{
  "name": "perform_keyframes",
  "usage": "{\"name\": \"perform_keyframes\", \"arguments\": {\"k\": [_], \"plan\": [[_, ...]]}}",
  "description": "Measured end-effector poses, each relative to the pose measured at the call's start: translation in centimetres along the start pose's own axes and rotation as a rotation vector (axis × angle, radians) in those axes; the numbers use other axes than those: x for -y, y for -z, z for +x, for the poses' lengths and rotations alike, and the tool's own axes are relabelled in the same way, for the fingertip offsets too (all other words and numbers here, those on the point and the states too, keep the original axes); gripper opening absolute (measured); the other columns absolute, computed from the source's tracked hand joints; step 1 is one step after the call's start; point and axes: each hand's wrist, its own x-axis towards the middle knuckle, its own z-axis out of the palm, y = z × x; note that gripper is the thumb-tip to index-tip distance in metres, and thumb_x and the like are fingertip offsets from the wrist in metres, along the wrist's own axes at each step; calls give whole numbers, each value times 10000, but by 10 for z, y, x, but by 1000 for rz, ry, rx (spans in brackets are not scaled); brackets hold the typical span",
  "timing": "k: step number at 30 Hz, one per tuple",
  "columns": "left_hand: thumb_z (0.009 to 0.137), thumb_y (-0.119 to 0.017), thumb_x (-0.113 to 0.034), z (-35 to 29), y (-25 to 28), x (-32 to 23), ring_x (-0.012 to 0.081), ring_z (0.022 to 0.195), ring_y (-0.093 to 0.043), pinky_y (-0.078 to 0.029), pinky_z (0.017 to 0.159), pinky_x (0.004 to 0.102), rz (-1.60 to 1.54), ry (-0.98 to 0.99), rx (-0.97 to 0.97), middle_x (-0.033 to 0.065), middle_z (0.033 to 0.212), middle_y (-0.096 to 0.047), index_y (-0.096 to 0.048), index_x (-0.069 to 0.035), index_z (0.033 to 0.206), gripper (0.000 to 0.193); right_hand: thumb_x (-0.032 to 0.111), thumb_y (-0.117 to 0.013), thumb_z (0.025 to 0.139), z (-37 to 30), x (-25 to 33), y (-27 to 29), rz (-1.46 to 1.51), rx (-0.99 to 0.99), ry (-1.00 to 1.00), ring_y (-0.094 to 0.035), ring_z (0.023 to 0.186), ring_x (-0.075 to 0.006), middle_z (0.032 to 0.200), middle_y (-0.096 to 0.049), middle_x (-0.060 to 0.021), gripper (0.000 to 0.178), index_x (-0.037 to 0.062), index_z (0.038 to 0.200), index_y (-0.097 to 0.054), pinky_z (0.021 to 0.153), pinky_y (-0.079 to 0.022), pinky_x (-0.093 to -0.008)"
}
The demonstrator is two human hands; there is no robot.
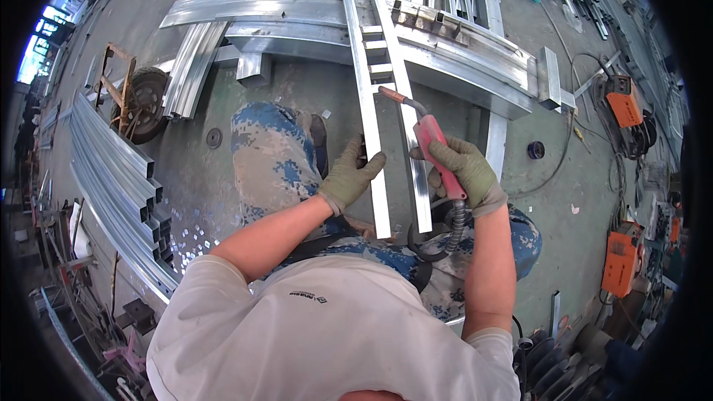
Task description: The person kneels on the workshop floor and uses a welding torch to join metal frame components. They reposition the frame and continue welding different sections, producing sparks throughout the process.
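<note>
A long ladder-like frame of shiny square steel tube points away from me, its near ends above my lap. Short crosspieces join its two rails farther off; the near stretch between them is open. My gloved left hand is closed round the left rail, thumb on top and the other fingertips partly hidden behind it. In my gloved right hand is a red-handled welding torch, held over the right rail. Its copper nozzle reaches between the rails near the closest crosspiece. A ribbed cable hangs from the handle.
Stacked steel beams lie crosswise under the frame's far part. At left are a bundle of square tubes and a wheel. Orange machines with cables stand at right. A small dark roll sits on the green floor.
</note>
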Motion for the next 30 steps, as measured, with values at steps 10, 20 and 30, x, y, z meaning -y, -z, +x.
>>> {"name": "perform_keyframes", "arguments": {"k": [10, 20, 30], "plan": [[1035, -697, -216, 0, -2, 5, 138, 1085, -639, -526, 952, 299, -132, 37, 15, 109, 1267, -681, -387, -8, 1586, 665, 345, -744, 1006, 13, 3, -6, 11, 2, -39, -631, 650, -111, 1089, -761, -107, 513, -23, 1343, -629, 541, -528, -274], [1043, -684, -206, 1, -2, 6, 148, 1108, -654, -541, 955, 307, -155, 39, 42, 136, 1292, -683, -360, 1, 1607, 683, 353, -738, 1009, 17, 4, -6, -6, 9, -58, -635, 639, -112, 1058, -762, -98, 508, -19, 1338, -634, 528, -525, -270], [1031, -702, -216, 1, -2, 5, 201, 1227, -626, -515, 1032, 336, -276, 41, 93, 169, 1394, -633, -300, 16, 1622, 751, 395, -725, 1008, 18, 5, -7, -79, 5, -38, -638, 640, -113, 957, -735, -79, 531, -30, 1317, -644, 529, -519, -271]]}}
